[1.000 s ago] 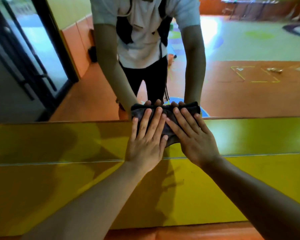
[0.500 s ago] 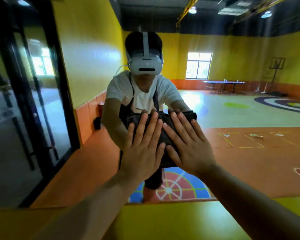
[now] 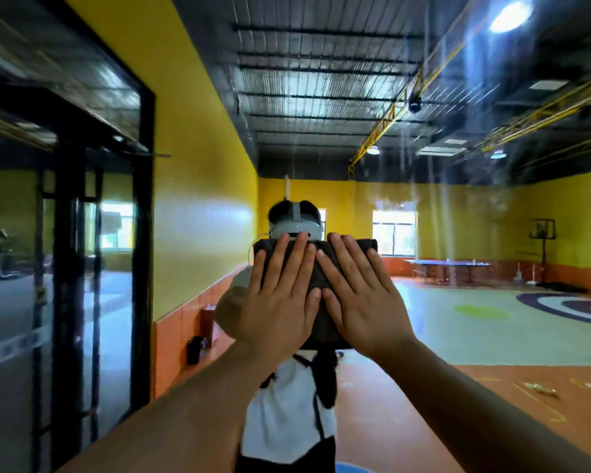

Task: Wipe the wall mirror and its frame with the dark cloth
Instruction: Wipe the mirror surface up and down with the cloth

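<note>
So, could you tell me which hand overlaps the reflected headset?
The left hand: its fingertips cover the grey headset; the right hand presses the cloth beside it.

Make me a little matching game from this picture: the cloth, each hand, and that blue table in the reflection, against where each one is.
Things:
1. dark cloth
2. left hand
3. right hand
4. blue table

Places:
A. reflected far off on the right
B. flat on the cloth's right half
C. pressed against the mirror under both hands
D. flat on the cloth's left half

Pairs: 1-C, 2-D, 3-B, 4-A
</note>
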`<state>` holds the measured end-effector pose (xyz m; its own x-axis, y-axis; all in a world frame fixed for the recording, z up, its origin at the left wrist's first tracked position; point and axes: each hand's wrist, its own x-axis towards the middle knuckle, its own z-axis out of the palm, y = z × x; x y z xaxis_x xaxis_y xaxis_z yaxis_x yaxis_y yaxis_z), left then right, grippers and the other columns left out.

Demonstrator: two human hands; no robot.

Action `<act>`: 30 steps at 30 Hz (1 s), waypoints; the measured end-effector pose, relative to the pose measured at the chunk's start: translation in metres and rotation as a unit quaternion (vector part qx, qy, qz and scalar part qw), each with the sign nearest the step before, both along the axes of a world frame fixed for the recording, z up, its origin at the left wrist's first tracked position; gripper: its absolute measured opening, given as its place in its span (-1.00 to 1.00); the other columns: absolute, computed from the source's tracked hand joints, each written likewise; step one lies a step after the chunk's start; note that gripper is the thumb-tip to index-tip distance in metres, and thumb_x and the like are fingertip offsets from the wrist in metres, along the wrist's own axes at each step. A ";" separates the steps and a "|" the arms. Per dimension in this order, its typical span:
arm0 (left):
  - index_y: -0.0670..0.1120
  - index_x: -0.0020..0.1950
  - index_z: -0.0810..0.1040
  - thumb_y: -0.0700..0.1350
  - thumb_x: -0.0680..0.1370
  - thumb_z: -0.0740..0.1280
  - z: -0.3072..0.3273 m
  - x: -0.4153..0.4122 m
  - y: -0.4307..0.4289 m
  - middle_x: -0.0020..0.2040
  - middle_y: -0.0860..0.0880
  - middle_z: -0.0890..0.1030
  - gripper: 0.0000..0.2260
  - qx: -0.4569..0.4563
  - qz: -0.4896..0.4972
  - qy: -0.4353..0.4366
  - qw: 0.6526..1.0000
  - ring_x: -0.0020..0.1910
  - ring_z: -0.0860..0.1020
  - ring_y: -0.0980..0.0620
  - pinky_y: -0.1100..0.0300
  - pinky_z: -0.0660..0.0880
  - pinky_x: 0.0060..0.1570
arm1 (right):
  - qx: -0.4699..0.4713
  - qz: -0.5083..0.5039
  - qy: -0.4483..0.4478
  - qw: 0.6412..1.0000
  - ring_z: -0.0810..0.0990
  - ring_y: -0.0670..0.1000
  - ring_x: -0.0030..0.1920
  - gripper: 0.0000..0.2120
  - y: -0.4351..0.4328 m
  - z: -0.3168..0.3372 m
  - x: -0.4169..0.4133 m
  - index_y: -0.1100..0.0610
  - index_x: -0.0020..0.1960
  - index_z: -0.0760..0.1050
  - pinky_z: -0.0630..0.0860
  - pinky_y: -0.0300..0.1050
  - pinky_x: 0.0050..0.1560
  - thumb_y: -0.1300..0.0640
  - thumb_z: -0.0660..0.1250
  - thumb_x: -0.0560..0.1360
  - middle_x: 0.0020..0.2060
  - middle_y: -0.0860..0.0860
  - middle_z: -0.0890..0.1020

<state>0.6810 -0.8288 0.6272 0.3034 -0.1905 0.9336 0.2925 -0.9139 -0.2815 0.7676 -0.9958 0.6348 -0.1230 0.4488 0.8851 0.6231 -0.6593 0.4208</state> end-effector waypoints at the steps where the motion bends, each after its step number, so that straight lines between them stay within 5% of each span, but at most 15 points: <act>1: -0.13 0.69 0.08 0.10 0.72 -0.01 0.014 0.001 -0.001 0.70 -0.11 0.02 -0.42 0.004 0.005 -0.002 1.000 0.68 -0.03 -0.14 -0.19 0.02 0.61 | 0.005 -0.002 -0.008 1.000 0.08 0.11 0.66 -0.47 0.000 0.014 0.001 0.12 0.65 0.19 0.18 0.21 0.59 -0.04 0.05 0.73 0.64 0.14 0.16; 17: -0.12 0.69 0.12 0.09 0.72 -0.07 0.236 0.022 -0.006 0.70 -0.05 0.05 -0.44 0.031 0.003 -0.069 0.997 0.68 -0.04 -0.09 -0.18 0.01 0.62 | 0.072 -0.011 -0.036 0.997 0.17 0.12 0.63 -0.45 0.008 0.231 0.020 0.09 0.64 0.23 0.07 0.14 0.61 -0.10 -0.05 0.71 0.63 0.12 0.23; 30: -0.03 0.70 -0.03 0.13 0.70 -0.18 0.380 0.025 -0.004 0.71 0.03 -0.04 -0.43 0.029 0.002 -0.073 0.997 0.68 -0.13 0.01 -0.06 -0.17 0.64 | 0.068 -0.037 0.004 0.997 -0.16 0.01 0.67 -0.30 0.005 0.366 0.015 -0.02 0.69 -0.11 -0.30 -0.03 0.61 -0.21 -0.40 0.60 0.68 0.03 -0.07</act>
